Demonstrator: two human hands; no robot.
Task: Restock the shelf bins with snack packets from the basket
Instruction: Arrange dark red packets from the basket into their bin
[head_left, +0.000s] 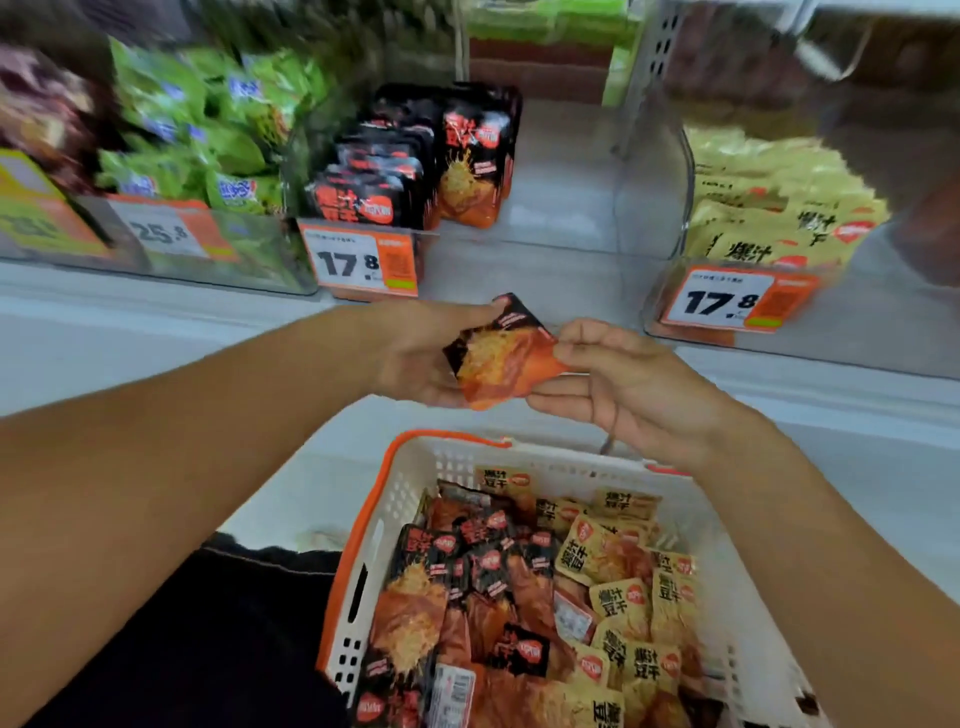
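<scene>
We hold one black-and-orange snack packet (501, 353) between both hands, above the basket and in front of the middle shelf bin. The left hand (421, 358) cradles the packet's left side, fingers curled beneath and a fingertip over its far top edge; the right hand (618, 379) pinches its right corner between thumb and fingers. To place it well, we judge that we should turn the packet upright, printed face toward us, and set it just right of the standing row of matching black packets (415, 166) in the clear middle bin (561, 208), which sits behind the 17.8 price tag (363, 262) and has bare floor on its right side. The green packets (208, 130) at far left and the yellow packets (769, 213) at far right belong to other bins, so we should match colour before releasing. The packet is a small, flat, glossy pouch, black at the top shading to orange, showing a shredded golden food; it likely flexes and slides easily. Near us, the white basket (519, 452) with orange rim holds mixed black and yellow packets.
</scene>
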